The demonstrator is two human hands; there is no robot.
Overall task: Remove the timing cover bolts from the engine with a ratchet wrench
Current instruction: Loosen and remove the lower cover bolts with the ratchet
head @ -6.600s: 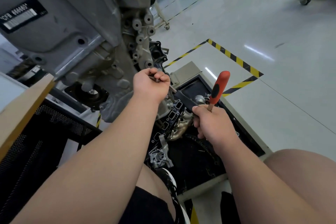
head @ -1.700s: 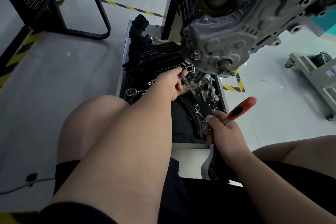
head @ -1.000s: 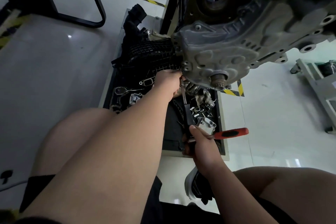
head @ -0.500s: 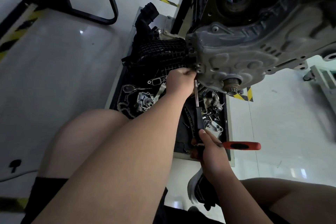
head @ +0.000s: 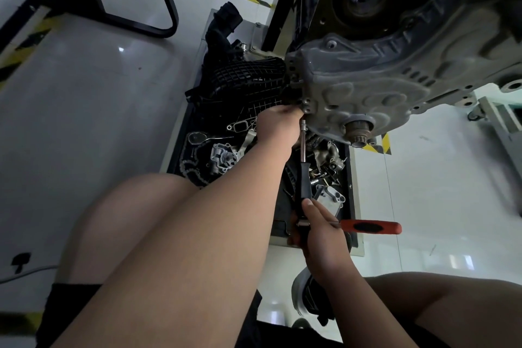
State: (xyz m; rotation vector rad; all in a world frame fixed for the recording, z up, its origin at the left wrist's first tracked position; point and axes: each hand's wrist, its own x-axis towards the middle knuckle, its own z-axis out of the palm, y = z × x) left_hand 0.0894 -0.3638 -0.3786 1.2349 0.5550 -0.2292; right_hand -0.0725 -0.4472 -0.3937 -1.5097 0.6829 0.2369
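The wrench ran straight up from the right hand gripping it to the cover corner, beside the left hand, fingers hidden.

Both arms are bare and reach forward, the 2 well apart in height. The left forearm runs long and nearly straight from the lower left up toward the right, wrist in line with it. The left grip shows its back to the camera, fingers curled away at the upper end of the ratchet wrench; whether they pinch it cannot be seen. The right forearm rises from the lower right. The right grip, lower and nearer the body, is wrapped round the wrench, its thumb laid straight up along the black shaft.
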